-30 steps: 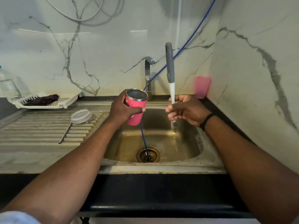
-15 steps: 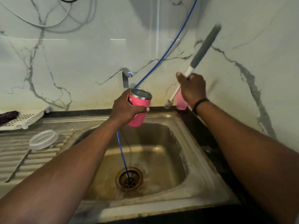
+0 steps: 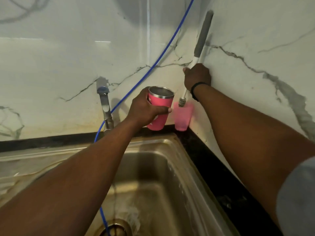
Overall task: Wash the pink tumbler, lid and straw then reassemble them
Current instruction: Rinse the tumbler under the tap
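My left grip [image 3: 144,108] clasps the pink steel-rimmed tumbler [image 3: 159,108]; my right grip [image 3: 197,77] holds the grey-handled bottle brush [image 3: 202,41] above the translucent pink cup [image 3: 183,117]

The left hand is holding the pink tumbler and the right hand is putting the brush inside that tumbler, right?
Not quite. The head view shows the left hand holding the pink tumbler, but the right hand lowers the brush into the pink cup in the corner.

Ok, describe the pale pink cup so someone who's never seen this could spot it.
Find the sink, then the far right corner where the two marble walls meet. The cup stands there on the dark counter, under the brush. It is translucent and paler than the steel-rimmed tumbler held beside it.
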